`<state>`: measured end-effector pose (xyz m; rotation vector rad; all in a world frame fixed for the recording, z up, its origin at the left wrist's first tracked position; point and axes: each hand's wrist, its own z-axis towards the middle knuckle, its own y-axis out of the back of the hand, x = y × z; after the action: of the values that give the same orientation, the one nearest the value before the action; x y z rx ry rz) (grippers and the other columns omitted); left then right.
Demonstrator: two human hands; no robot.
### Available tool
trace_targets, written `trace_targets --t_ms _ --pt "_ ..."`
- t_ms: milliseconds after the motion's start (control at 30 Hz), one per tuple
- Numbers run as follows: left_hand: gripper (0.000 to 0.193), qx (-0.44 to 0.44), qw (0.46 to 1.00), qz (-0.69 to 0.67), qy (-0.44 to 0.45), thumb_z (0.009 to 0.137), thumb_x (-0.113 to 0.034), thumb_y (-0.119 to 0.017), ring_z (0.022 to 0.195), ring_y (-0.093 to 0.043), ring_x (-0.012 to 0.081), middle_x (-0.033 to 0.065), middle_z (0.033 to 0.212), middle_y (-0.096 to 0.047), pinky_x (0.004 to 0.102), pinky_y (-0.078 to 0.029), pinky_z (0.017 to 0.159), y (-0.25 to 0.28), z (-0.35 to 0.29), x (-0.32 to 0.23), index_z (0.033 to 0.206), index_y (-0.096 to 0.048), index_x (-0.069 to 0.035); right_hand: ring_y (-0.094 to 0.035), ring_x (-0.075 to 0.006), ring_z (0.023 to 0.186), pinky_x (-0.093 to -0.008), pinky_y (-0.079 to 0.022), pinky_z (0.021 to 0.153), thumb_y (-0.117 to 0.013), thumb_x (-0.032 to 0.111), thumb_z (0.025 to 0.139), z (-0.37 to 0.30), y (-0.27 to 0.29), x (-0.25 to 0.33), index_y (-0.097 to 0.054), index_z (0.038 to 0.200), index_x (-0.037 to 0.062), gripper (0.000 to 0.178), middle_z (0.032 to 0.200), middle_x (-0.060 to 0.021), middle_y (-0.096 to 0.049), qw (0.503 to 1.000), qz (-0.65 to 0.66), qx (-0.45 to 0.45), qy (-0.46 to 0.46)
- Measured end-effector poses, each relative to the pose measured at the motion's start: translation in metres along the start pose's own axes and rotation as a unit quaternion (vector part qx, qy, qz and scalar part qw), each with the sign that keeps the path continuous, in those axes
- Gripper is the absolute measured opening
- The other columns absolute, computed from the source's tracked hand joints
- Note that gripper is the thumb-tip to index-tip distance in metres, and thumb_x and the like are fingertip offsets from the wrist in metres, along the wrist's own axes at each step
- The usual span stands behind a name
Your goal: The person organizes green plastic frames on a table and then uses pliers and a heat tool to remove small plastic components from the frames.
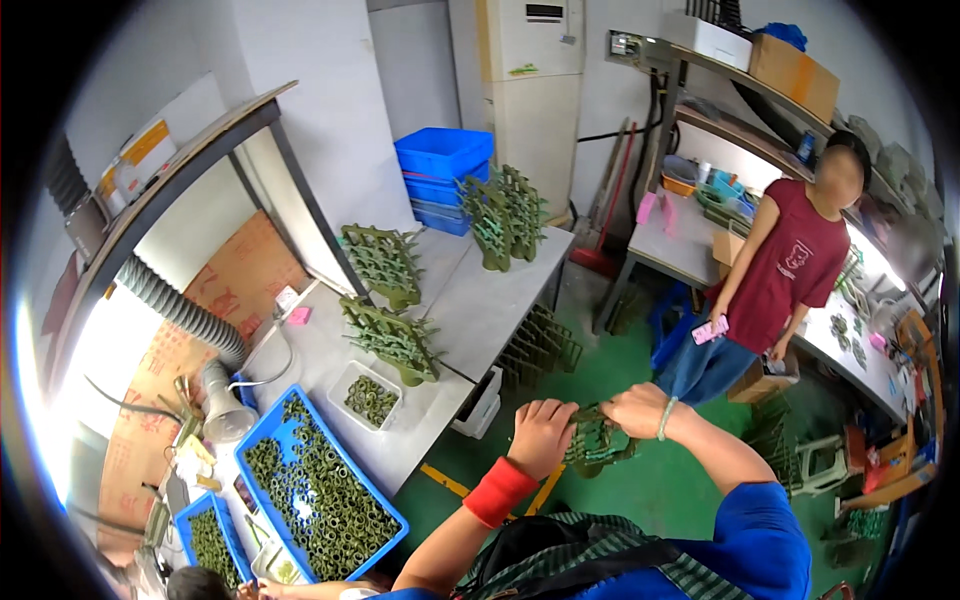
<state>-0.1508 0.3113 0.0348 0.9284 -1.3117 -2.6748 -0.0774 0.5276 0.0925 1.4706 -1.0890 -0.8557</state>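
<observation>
A dark green branched rack [600, 452], bearing rows of thin lighter green pieces, hangs in front of my body above the green floor. My left hand [541, 437], with a red wristband above it, closes on the rack's upper left side. On the upper right side, my right hand [637, 411] is closed too, a pale bracelet at its wrist. The fingertips of both hands are partly hidden. Similar racks stand upright on the grey table to my left: one rack [383, 265] by the shelf post, another rack [390, 340] nearer, and a rack pair [503, 217] at the far end.
A large blue tray [375, 553] of small green rings, a white tub [372, 397] and a smaller blue tray [240, 572] sit at left, near a co-worker's hand [262, 588]. Blue crates [445, 152] are stacked behind. A person [780, 260] holding a phone stands ahead right.
</observation>
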Motion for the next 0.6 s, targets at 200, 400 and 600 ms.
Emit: trace_targets --t_ms 200,400,600 --pt "0.039 -0.027 0.998 0.023 0.056 0.081 -0.013 -0.068 0.107 -0.053 0.0295 0.0075 0.112 -0.058 0.0438 -0.040 0.093 0.004 -0.001 -0.025 0.120 -0.061 -0.014 -0.070 -0.0354 0.074 -0.0453 -0.054 0.061 -0.061 0.014 0.082 0.004 0.003 -0.016 -0.065 0.090 0.0005 0.016 0.075 -0.0189 -0.069 0.999 0.001 0.038 0.019" --pt "0.041 -0.105 0.987 0.017 0.119 0.079 -0.002 -0.067 0.112 -0.051 0.0364 0.0137 0.119 -0.055 0.0454 -0.042 0.095 0.026 -0.048 -0.033 0.119 -0.062 -0.010 -0.067 -0.0404 0.072 -0.0496 -0.053 0.067 -0.061 0.021 0.090 0.047 0.036 -0.052 -0.064 0.086 -0.0005 0.022 0.072 -0.0224 -0.066 0.999 0.015 -0.037 -0.033" --pt "0.029 -0.100 0.959 0.017 0.264 0.077 0.000 -0.067 0.109 -0.053 0.0357 0.0142 0.113 -0.058 0.0424 -0.045 0.095 0.024 -0.152 -0.020 0.105 -0.068 -0.009 -0.066 -0.0439 0.079 -0.0519 -0.052 0.073 -0.059 0.021 0.091 0.151 0.046 -0.074 -0.066 0.086 -0.0015 0.024 0.080 -0.0253 -0.067 0.984 0.033 -0.155 -0.080"
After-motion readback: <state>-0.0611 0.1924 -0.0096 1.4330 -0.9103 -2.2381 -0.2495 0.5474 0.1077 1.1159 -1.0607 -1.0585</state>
